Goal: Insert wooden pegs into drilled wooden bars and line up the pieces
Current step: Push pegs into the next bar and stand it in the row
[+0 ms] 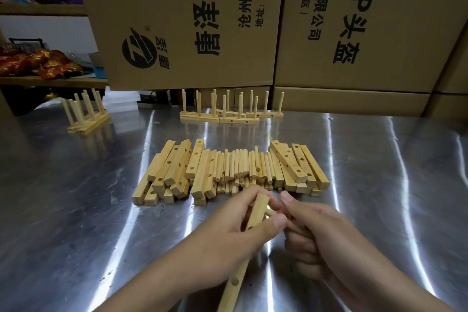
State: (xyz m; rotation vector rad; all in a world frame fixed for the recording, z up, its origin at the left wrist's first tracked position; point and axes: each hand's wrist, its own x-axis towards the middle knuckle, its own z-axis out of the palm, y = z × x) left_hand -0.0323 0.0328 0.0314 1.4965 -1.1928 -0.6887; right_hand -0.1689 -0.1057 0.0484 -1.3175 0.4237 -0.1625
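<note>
far left on the steel table [76, 197]: small finished set [86, 115], bars with pegs standing upright. next, loose drilled bars [167, 172] heaped in a pile, then loose pegs [240, 167] lying flat beside them. behind the pile, near the cardboard boxes [190, 20]: second finished batch [228, 115], pegged bars close together, only roughly lined up. front: left hand [228, 233] wrapped round one held bar [260, 206], off the table, tilted, far end up; holes at its near end look empty. right hand [321, 238] curled tight on a peg [270, 212], tip at the bar's side near the top; can't tell if it's seated. right of the pegs: more drilled bars [298, 164]. progress, my read: two small batches done, most stock loose, this bar barely started.
</note>
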